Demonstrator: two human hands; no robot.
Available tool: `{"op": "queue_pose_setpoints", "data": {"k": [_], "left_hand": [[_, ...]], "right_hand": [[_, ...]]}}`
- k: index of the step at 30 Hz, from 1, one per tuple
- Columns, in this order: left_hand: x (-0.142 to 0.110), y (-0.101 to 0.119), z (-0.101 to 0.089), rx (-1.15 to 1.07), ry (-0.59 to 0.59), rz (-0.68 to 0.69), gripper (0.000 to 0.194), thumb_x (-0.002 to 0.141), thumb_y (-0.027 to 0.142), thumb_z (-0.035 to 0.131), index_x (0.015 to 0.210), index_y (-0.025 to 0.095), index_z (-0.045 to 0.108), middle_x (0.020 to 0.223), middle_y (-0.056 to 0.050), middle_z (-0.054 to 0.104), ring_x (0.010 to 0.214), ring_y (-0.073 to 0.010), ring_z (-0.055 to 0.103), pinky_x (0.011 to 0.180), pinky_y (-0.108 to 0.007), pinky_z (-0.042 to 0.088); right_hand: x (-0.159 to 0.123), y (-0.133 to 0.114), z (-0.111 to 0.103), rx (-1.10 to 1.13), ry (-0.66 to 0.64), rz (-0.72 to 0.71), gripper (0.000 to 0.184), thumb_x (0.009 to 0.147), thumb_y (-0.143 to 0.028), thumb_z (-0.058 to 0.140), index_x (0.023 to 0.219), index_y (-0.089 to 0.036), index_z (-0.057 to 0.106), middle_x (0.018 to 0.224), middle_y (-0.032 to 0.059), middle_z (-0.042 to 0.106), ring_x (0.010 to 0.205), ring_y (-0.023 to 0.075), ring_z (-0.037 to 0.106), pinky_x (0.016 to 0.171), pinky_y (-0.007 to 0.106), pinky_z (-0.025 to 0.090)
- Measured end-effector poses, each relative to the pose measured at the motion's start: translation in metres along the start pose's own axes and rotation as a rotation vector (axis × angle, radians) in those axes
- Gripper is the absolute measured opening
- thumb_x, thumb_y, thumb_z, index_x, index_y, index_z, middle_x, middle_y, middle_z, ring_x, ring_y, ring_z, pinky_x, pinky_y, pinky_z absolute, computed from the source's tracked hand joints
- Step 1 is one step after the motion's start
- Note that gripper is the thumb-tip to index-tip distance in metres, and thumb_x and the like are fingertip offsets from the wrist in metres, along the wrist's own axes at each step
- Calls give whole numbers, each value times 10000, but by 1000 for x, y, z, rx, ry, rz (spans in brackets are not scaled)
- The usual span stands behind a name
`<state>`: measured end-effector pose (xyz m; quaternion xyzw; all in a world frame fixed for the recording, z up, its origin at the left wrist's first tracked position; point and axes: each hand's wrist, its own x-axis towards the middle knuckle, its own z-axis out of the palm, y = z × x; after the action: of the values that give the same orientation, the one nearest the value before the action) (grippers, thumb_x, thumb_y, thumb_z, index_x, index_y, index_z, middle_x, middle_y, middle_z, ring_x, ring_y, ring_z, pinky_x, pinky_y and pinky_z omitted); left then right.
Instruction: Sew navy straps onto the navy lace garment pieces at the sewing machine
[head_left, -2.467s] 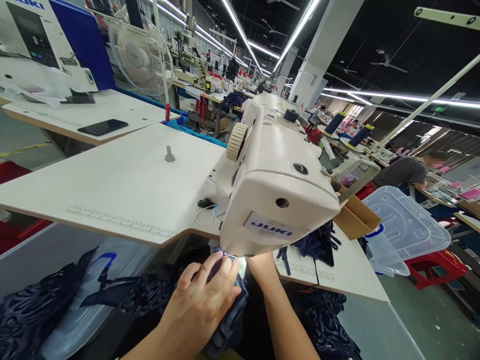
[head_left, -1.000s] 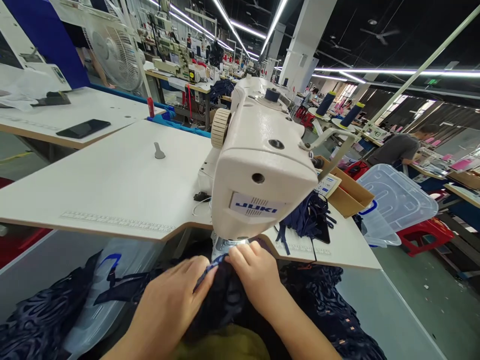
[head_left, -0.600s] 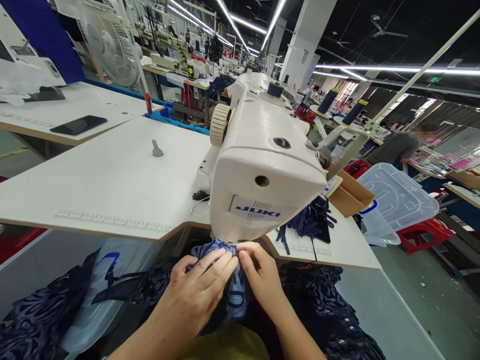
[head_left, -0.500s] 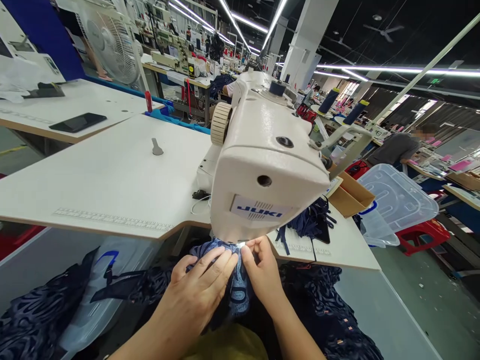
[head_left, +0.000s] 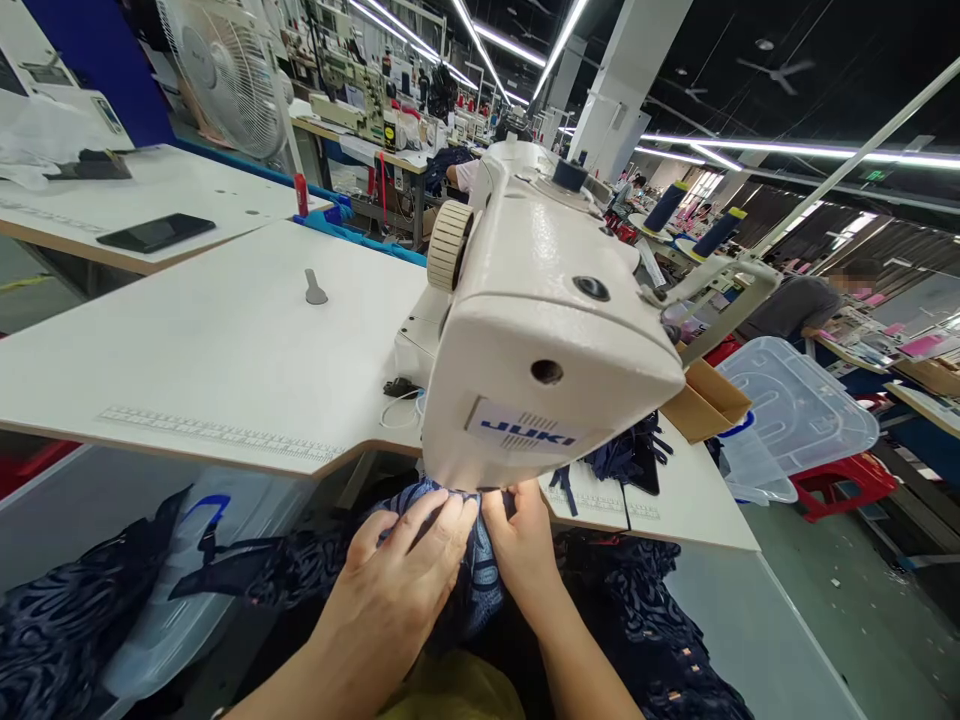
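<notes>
Navy-blue patterned lace fabric runs under the head of the white sewing machine and hangs down between my hands. My left hand lies over the fabric, fingers together and bent onto it, its thumb hidden beneath. Close beside it, my right hand pinches the fabric's edge between thumb and bent fingers, just below the machine head. The needle and presser foot are hidden behind the head. More dark patterned fabric hangs right of my right arm, and another piece lies to the left.
A small flat metal piece lies on the white sewing table. Dark straps and a cardboard box are right of the machine. Beyond stands a clear plastic bin on a red stool. A phone rests on the neighbouring table.
The view has shifted slightly, so the machine head appears larger and farther right. My right fingers sit closer under the head, and the hanging lace between my hands has bunched and moved a little.
</notes>
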<state>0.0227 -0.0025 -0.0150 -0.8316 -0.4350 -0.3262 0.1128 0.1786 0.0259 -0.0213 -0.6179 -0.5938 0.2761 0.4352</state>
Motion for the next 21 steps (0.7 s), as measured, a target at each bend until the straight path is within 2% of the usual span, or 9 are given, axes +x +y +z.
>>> {"op": "queue_pose_setpoints", "data": {"k": [4, 10, 16, 21], "left_hand": [[0, 1, 0, 22, 14, 8, 323, 988, 223, 349, 1209, 213, 584, 1196, 13, 671, 1074, -171, 598, 848, -380, 333], [5, 4, -1, 63, 25, 13, 291, 977, 228, 379, 1076, 238, 653, 1150, 4, 682, 1062, -195, 592, 854, -389, 336], [10, 0, -7, 53, 7, 48, 282, 966, 207, 397, 1064, 214, 662, 1122, -17, 677, 1042, -195, 590, 876, -369, 363], [11, -4, -10, 81, 4, 110, 270, 952, 179, 423, 1113, 178, 639, 1111, -24, 683, 1025, -204, 599, 873, -366, 390]], "right_hand": [[0, 2, 0, -1, -9, -5, 35, 862, -259, 487, 866, -224, 483, 795, -14, 634, 736, 163, 588, 699, 284, 414], [0, 10, -9, -39, -57, -56, 122, 902, -315, 493, 839, -216, 529, 792, -7, 616, 749, 161, 572, 702, 275, 422], [-2, 30, -40, -79, -140, -131, 122, 922, -319, 520, 932, -231, 605, 928, 16, 637, 903, 180, 579, 825, 288, 420], [-6, 47, -73, -196, -154, -110, 113, 916, -326, 536, 904, -226, 587, 906, 20, 610, 900, 193, 564, 821, 292, 408]]}}
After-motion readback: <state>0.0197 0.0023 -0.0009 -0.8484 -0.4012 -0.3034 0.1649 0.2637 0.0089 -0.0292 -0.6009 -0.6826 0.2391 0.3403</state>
